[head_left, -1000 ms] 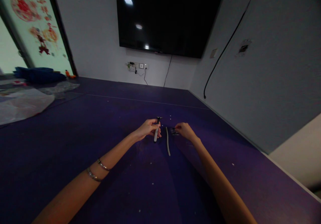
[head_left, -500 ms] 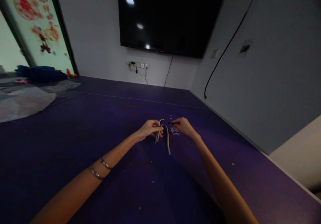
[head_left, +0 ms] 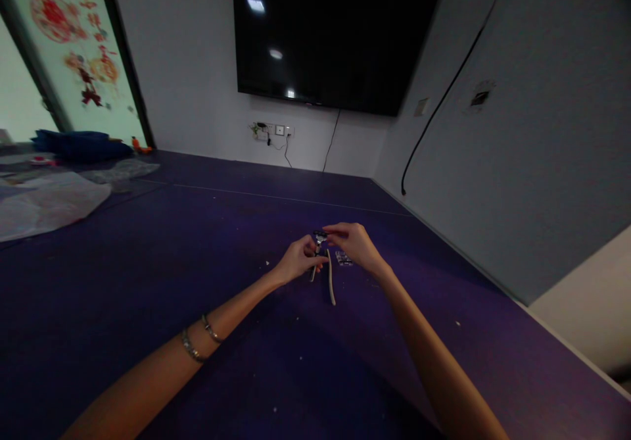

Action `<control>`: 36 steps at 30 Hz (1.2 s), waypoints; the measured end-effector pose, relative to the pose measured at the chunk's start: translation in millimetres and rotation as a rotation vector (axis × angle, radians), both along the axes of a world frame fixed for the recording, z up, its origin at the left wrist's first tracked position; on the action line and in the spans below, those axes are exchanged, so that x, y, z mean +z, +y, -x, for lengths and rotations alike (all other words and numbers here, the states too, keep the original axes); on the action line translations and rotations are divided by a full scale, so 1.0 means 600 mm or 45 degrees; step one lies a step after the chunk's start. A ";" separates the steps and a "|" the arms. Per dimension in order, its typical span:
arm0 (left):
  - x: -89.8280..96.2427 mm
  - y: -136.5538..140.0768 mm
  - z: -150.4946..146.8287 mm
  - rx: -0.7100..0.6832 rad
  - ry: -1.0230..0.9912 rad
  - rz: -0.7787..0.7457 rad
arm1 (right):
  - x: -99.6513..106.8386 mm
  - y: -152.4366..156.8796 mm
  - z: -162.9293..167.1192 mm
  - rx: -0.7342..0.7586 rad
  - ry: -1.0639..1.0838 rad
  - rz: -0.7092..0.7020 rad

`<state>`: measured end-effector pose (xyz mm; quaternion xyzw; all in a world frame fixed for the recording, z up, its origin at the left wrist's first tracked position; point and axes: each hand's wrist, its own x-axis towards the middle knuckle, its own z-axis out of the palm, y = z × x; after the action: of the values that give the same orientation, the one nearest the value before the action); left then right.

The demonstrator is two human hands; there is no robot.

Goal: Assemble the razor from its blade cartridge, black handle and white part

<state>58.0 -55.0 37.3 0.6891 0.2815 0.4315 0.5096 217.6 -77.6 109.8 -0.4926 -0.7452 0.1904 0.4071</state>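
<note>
My left hand (head_left: 297, 260) is closed around a slim pale-and-dark razor handle (head_left: 312, 275), its head end pointing up and away from me. My right hand (head_left: 355, 246) pinches a small black razor cartridge (head_left: 320, 233), which touches the top of that handle; whether the two are joined is too small to tell. Just right of my left fingers, a second light-coloured razor (head_left: 330, 283) lies on the purple surface, its head end partly covered by my thumb. Beneath my right hand sits a small clear pack (head_left: 344, 258) with dark pieces in it.
Small white bits (head_left: 300, 358) are scattered on the purple surface (head_left: 236, 361). Clear plastic sheeting (head_left: 54, 200) and dark blue cloth (head_left: 81, 144) lie at the far left. A television (head_left: 335, 35) hangs on the wall; a black cable (head_left: 444, 98) runs down at right.
My right hand has moved left, bringing the black cartridge onto the tip of the razor handle. My left hand has shifted slightly right, still gripping the handle.
</note>
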 end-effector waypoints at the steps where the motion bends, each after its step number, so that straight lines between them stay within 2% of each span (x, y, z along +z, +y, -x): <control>1: 0.000 0.001 0.000 0.013 0.012 -0.012 | 0.002 -0.002 0.002 0.007 -0.017 -0.022; 7: 0.003 0.001 0.001 0.056 0.037 -0.076 | 0.008 -0.011 0.007 0.040 -0.085 -0.147; 17: 0.002 0.003 0.003 0.063 0.000 -0.107 | 0.004 -0.008 0.002 0.098 -0.085 -0.221; 23: 0.000 0.006 0.005 0.135 -0.017 -0.129 | 0.003 -0.007 0.001 0.142 -0.064 -0.216; 36: 0.001 0.006 0.005 0.162 0.033 -0.170 | -0.003 -0.002 -0.003 0.126 0.002 -0.187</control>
<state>54.9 -51.7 37.8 0.7077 0.3020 0.4719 0.4305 219.2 -79.0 107.9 -0.4238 -0.7802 0.1555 0.4330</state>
